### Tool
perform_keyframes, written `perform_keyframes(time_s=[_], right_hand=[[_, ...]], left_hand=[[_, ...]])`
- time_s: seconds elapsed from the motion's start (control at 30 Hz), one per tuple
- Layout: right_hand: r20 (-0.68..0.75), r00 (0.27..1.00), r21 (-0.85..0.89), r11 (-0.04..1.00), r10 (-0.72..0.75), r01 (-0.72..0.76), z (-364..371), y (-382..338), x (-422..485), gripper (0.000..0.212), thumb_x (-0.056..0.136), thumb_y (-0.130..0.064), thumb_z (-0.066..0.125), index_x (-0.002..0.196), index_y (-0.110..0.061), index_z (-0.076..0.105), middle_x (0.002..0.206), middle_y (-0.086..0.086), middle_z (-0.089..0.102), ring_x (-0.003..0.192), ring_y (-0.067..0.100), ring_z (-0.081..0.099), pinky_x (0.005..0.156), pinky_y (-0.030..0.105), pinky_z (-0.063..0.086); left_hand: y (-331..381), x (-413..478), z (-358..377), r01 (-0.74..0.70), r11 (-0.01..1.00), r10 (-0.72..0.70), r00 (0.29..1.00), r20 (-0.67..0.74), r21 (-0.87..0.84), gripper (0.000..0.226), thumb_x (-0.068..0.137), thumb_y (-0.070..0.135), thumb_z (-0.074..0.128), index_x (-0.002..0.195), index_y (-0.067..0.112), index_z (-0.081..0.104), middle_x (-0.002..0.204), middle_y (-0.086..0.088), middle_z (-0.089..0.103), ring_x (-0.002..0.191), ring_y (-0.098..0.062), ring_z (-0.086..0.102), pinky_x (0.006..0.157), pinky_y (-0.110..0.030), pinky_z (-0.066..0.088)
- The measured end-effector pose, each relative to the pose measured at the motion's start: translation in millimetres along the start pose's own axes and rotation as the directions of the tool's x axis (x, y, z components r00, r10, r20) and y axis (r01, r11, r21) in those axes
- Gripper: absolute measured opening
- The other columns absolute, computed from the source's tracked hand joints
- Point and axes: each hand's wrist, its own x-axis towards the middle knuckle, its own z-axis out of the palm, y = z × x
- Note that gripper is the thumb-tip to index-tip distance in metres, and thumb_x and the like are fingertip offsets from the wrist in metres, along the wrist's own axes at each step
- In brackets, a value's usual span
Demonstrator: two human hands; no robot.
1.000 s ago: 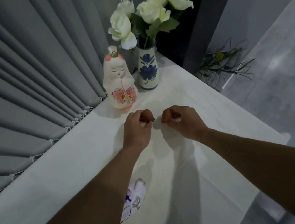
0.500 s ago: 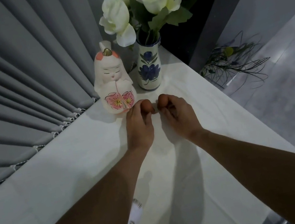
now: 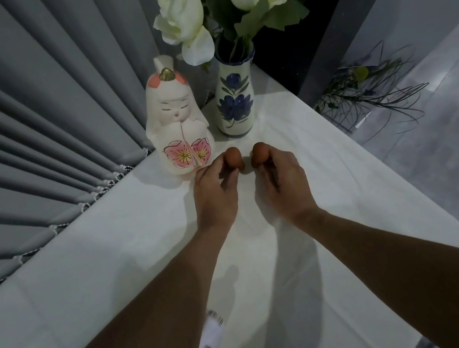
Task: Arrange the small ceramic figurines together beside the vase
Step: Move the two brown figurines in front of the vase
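A white vase [image 3: 235, 102] with blue flowers painted on it holds white roses at the far corner of the table. Left of it stands a white doll figurine [image 3: 179, 130] with pink blossoms. My left hand [image 3: 215, 194] is closed on a small brown rounded figurine [image 3: 234, 157] that pokes out past my fingers, just right of the doll's base. My right hand [image 3: 280, 183] grips a second small brown figurine [image 3: 259, 152] close beside the first. Both sit low at the cloth in front of the vase. A white patterned figurine [image 3: 210, 342] lies half hidden under my left forearm.
A white cloth covers the table [image 3: 89, 290], whose right edge runs diagonally toward the near right. Grey pleated curtains [image 3: 30, 132] hang along the left and back. A dark post [image 3: 326, 18] and a spiky plant [image 3: 366, 88] stand beyond the table's right edge, above grey floor.
Both hands have moved forward together toward the doll and vase. The two brown figurines now show past my fingertips, side by side.
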Motion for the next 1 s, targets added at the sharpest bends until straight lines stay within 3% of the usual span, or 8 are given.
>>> perform_keyframes(time_s=[0.07, 0.2, 0.4, 0.53, 0.63, 0.7, 0.83, 1.0], right_hand=[[0.002, 1.000, -0.005, 1.000, 0.002, -0.002, 0.5, 0.9, -0.3, 0.023, 0.099, 0.006, 0.046, 0.090, -0.014, 0.054, 0.089, 0.002, 0.065, 0.084, 0.021, 0.058, 0.083, 0.033, 0.046], [-0.006, 1.000, -0.012, 1.000, 0.015, -0.015, -0.7, -3.4, -3.3, 0.021, 0.100, 0.004, 0.047, 0.092, -0.014, 0.056, 0.091, 0.003, 0.066, 0.090, 0.010, 0.054, 0.082, 0.013, 0.039], [0.020, 0.998, -0.032, 0.998, 0.061, -0.060, -1.3, -4.2, -4.1, 0.019, 0.102, 0.002, 0.048, 0.094, -0.011, 0.057, 0.094, 0.005, 0.066, 0.089, 0.017, 0.053, 0.086, 0.022, 0.041], [0.012, 0.998, -0.048, 0.997, 0.063, -0.062, -2.9, -7.3, -5.1, 0.017, 0.101, 0.003, 0.049, 0.094, -0.010, 0.058, 0.093, 0.006, 0.065, 0.087, 0.012, 0.049, 0.083, 0.009, 0.034], [0.010, 0.999, -0.044, 0.998, 0.047, -0.047, -4.4, -10.5, -3.2, 0.014, 0.096, 0.005, 0.053, 0.092, -0.008, 0.055, 0.089, 0.011, 0.063, 0.085, 0.015, 0.047, 0.077, 0.017, 0.037], [0.059, 0.991, -0.062, 0.992, 0.118, -0.114, -5.5, -8.2, -6.6, 0.011, 0.097, -0.004, 0.058, 0.105, -0.011, 0.057, 0.105, 0.008, 0.064, 0.097, 0.014, 0.049, 0.088, 0.026, 0.043], [0.134, 0.935, -0.135, 0.941, 0.328, -0.311, -8.8, -10.0, -23.5, 0.057, 0.101, -0.036, 0.066, 0.149, -0.017, 0.041, 0.155, 0.005, 0.044, 0.139, 0.023, 0.038, 0.113, 0.032, 0.033], [0.028, 0.941, -0.148, 0.933, 0.337, -0.329, -10.7, -28.0, -55.5, 0.066, 0.095, -0.044, 0.072, 0.146, -0.013, 0.045, 0.149, 0.007, 0.044, 0.133, 0.023, 0.044, 0.111, 0.033, 0.043]], left_hand=[[-1.0, -0.1, -0.6, -0.005, 1.000, 0.005, 1.000, -0.002, -0.005, 0.024, 0.093, 0.015, 0.068, 0.117, 0.017, 0.071, 0.107, -0.006, 0.070, 0.105, -0.020, 0.060, 0.098, -0.033, 0.049], [-1.0, 1.0, -2.2, -0.017, 1.000, 0.017, 1.000, 0.002, -0.013, 0.025, 0.092, 0.014, 0.069, 0.116, 0.019, 0.073, 0.106, -0.004, 0.072, 0.105, -0.018, 0.061, 0.095, -0.026, 0.048], [-1.1, 2.7, -3.3, -0.011, 1.000, 0.012, 1.000, 0.021, -0.019, 0.025, 0.092, 0.013, 0.069, 0.115, 0.020, 0.073, 0.104, -0.003, 0.072, 0.104, -0.019, 0.062, 0.095, -0.029, 0.050], [-0.7, 2.6, -4.7, 0.000, 1.000, 0.001, 0.999, 0.036, -0.020, 0.024, 0.092, 0.014, 0.069, 0.114, 0.020, 0.073, 0.104, -0.002, 0.072, 0.103, -0.017, 0.063, 0.097, -0.031, 0.051], [1.6, 3.8, -12.2, 0.020, 0.998, -0.013, 0.994, 0.110, -0.059, 0.030, 0.090, 0.011, 0.071, 0.119, 0.018, 0.070, 0.110, 0.002, 0.073, 0.102, -0.009, 0.066, 0.103, -0.032, 0.051], [3.1, 2.9, -21.1, 0.062, 0.997, -0.054, 0.982, 0.182, -0.039, 0.053, 0.089, 0.011, 0.072, 0.140, 0.016, 0.057, 0.128, 0.000, 0.067, 0.114, -0.011, 0.062, 0.109, -0.032, 0.047], [3.8, -7.4, -42.3, 0.118, 0.991, -0.131, 0.947, 0.294, 0.061, 0.069, 0.089, 0.020, 0.074, 0.151, 0.022, 0.042, 0.149, -0.001, 0.051, 0.135, -0.022, 0.051, 0.111, -0.034, 0.043], [-0.5, -33.4, -76.9, 0.132, 0.981, -0.169, 0.941, 0.292, 0.144, 0.059, 0.088, 0.037, 0.072, 0.141, 0.021, 0.053, 0.145, -0.002, 0.055, 0.133, -0.018, 0.053, 0.109, -0.036, 0.045]])
